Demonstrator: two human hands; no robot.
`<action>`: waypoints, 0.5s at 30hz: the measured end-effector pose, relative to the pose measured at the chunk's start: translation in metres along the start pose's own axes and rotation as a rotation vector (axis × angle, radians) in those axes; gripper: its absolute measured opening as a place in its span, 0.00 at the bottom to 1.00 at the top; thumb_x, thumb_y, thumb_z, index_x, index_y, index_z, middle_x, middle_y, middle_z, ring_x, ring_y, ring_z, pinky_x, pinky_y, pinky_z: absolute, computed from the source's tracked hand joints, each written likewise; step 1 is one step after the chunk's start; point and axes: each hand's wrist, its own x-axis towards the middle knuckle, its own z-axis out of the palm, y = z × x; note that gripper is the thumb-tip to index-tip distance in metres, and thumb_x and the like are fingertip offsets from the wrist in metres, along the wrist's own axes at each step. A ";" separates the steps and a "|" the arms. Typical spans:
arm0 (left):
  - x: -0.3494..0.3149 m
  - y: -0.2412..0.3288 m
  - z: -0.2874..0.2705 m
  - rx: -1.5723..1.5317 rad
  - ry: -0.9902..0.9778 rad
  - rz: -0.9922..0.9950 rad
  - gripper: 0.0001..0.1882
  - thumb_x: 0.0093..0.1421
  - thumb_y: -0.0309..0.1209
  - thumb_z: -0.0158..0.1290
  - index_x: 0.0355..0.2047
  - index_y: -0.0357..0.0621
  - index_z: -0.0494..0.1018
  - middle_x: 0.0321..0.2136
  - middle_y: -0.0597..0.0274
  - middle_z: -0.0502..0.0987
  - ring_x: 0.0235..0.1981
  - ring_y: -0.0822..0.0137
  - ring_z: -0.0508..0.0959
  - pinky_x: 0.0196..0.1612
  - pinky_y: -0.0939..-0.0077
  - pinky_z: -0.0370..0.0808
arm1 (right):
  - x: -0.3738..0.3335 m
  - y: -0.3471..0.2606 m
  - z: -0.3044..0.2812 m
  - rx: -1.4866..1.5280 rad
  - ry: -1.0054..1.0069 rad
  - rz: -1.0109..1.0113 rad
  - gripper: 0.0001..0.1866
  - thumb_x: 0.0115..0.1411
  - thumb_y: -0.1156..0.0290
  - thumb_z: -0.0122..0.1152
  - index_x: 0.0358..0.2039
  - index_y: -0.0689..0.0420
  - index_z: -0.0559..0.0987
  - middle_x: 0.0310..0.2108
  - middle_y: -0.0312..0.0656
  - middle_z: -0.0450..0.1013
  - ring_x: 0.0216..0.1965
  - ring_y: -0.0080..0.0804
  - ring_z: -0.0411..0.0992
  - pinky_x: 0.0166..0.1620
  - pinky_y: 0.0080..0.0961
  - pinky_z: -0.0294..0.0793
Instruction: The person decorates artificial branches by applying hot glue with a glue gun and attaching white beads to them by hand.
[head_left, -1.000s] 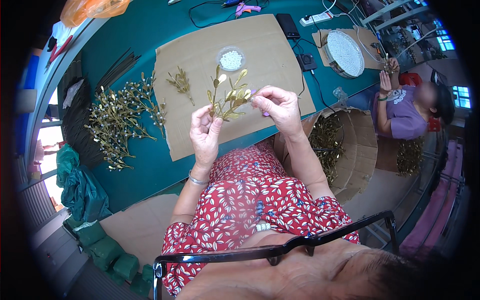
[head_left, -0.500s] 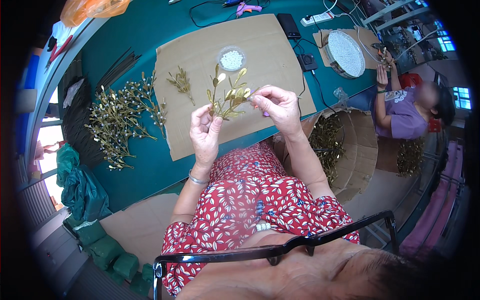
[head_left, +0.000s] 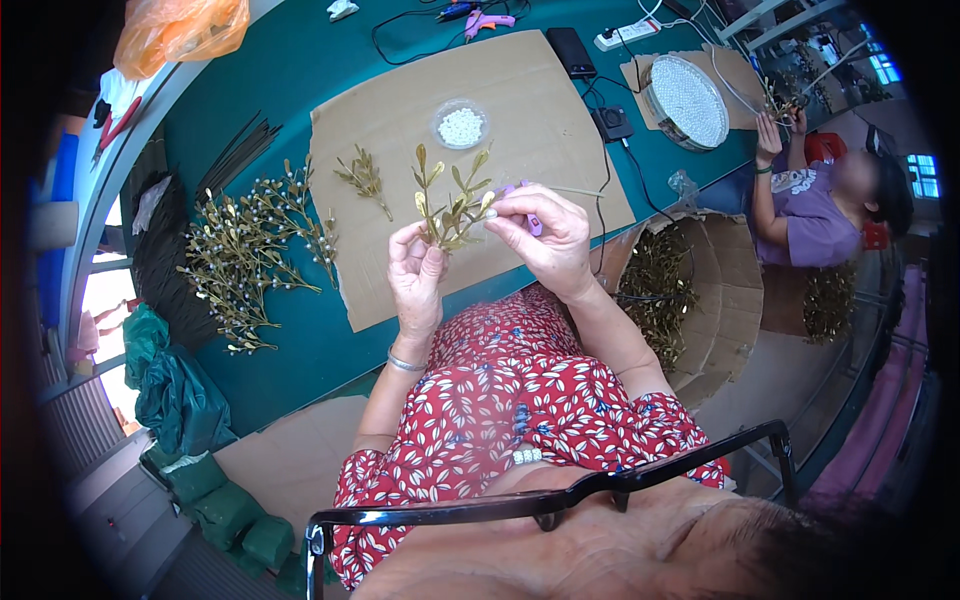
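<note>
We seemingly fit a bead, right hand pinching it, left hand clamping the sprig; next, align steadily.

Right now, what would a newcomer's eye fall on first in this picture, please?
Probably the red leaf-patterned clothing, filling the lower middle. Above it, the left hand holds a gold-green leafy sprig over a brown cardboard sheet, with the right hand at the sprig's right side. At upper right, the round tray of small white pieces also stands out.
</note>
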 end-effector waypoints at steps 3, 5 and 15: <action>0.000 -0.002 -0.002 -0.030 -0.012 -0.006 0.19 0.59 0.31 0.53 0.48 0.43 0.61 0.35 0.63 0.73 0.23 0.83 0.63 0.23 0.91 0.58 | -0.001 0.000 0.002 -0.006 -0.012 0.013 0.07 0.46 0.81 0.65 0.28 0.63 0.77 0.26 0.39 0.73 0.23 0.20 0.69 0.26 0.15 0.68; 0.000 -0.003 -0.002 -0.036 -0.006 -0.005 0.19 0.60 0.32 0.52 0.48 0.44 0.61 0.36 0.63 0.73 0.23 0.83 0.63 0.23 0.91 0.58 | -0.001 0.000 0.002 -0.014 -0.018 0.027 0.07 0.46 0.81 0.65 0.28 0.63 0.77 0.25 0.39 0.73 0.23 0.20 0.69 0.26 0.15 0.68; 0.001 -0.005 -0.004 -0.049 -0.004 -0.021 0.18 0.60 0.32 0.51 0.49 0.44 0.60 0.32 0.66 0.73 0.20 0.83 0.60 0.21 0.91 0.55 | 0.000 0.000 0.001 -0.016 -0.050 0.065 0.07 0.47 0.81 0.64 0.29 0.63 0.77 0.25 0.38 0.73 0.24 0.20 0.70 0.28 0.15 0.69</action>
